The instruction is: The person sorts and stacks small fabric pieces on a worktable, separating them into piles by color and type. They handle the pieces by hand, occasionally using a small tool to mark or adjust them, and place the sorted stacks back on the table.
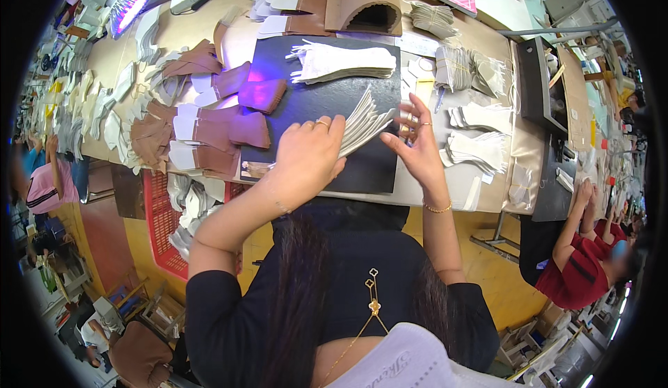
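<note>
My left hand (312, 153) is closed round a fanned stack of thin white glove pieces (363, 125), tilted up over the black board (372, 169). At the stack's right edge is my right hand (419, 144), thumb and fingers apart, with nothing seen in it. Whether its thumb touches the edge I cannot tell. Farther back on the board lies another stack of white glove pieces (344, 62), its finger ends pointing left. Brown pieces with white ends (221, 127) lie in overlapping stacks left of the board, some reaching onto it.
Tied white bundles (452, 68) and loose white stacks (476, 150) lie to the right. A brown arched form (372, 5) stands at the back, a lit lamp (130, 9) at the far left. A red basket (156, 224) holds white pieces below the table. A co-worker (581, 263) sits at right.
</note>
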A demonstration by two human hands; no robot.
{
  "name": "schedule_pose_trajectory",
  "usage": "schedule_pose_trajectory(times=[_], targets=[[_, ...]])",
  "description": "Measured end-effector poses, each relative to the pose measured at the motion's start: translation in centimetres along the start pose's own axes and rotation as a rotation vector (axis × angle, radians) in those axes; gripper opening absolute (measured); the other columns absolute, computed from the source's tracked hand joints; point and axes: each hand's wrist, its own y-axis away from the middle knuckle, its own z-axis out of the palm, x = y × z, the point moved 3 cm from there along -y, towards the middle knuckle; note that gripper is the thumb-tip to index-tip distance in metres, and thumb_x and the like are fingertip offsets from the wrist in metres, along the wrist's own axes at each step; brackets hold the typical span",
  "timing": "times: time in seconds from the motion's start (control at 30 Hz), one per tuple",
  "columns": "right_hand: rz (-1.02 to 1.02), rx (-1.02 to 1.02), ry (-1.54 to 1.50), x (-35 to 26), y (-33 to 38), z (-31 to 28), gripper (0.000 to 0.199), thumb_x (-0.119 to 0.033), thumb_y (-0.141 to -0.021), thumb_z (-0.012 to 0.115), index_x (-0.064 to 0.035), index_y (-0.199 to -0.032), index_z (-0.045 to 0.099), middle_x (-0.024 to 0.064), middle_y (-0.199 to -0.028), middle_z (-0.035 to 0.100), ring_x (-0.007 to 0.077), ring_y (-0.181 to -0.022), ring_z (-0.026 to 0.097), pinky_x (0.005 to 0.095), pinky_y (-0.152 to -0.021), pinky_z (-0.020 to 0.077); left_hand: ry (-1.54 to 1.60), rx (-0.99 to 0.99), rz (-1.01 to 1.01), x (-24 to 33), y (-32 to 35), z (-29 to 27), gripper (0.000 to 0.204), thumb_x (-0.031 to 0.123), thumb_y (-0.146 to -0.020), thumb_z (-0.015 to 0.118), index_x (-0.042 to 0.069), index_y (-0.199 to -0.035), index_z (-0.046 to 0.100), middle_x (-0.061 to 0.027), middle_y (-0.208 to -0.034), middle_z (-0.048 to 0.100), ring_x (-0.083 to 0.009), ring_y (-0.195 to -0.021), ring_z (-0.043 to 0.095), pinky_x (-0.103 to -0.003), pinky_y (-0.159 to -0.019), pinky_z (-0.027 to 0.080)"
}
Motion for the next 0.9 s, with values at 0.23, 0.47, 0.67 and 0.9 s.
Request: schedule_pose_trajectory(times=[0.23,0.47,0.67,0.9], targets=[[-0.503,-0.242,0.825,-2.0,-0.9,0.9,0.117,-0.029,-0.054,0.091,-0.0234,-0.152,0.028,0.0126,-0.157,0.021,0.0425,-0.144,0.019,0.0587,-0.114,0.0258,-0.198,-0.110,0.008,0.3,-0.3,2.4,0.063,0.030,-0.073,0.077,0.001,-0.122,0.051,-0.0111,-0.099,0.059,-0.0262,-0.092,0.059,-0.038,-0.077,0.041],[-0.741,-0.311,1.045,-1.5,-2.8,4.5,0.066,-0.050,-0.067,0.075,-0.0162,-0.121,0.057,0.0059,-0.113,0.055,0.0301,-0.126,0.044,0.0559,-0.113,0.0266,-0.147,-0.076,-0.022,-1.2,0.9,1.9,0.061,0.033,-0.077,0.075,0.003,-0.125,0.052,-0.0103,-0.102,0.060,-0.0266,-0.093,0.058,-0.038,-0.077,0.041],[-0.736,-0.348,0.986,-2.1,-2.3,3.8,0.060,-0.047,-0.070,0.074,-0.0125,-0.117,0.058,0.0074,-0.106,0.056,0.0274,-0.108,0.053,0.0478,-0.107,0.0351,-0.083,-0.056,-0.006,-1.9,0.9,1.6,0.056,0.034,-0.082,0.071,0.005,-0.126,0.053,-0.0104,-0.103,0.059,-0.0265,-0.093,0.058,-0.038,-0.077,0.042],[-0.582,-0.328,0.823,-2.0,-2.5,1.6,0.071,-0.035,-0.068,0.080,-0.0126,-0.130,0.054,0.0098,-0.106,0.057,0.0293,-0.101,0.053,0.0411,-0.093,0.0426,-0.084,0.022,0.069,-2.5,0.3,1.7,0.050,0.031,-0.083,0.070,0.006,-0.123,0.054,-0.0116,-0.099,0.058,-0.0282,-0.091,0.059,-0.041,-0.078,0.045]])
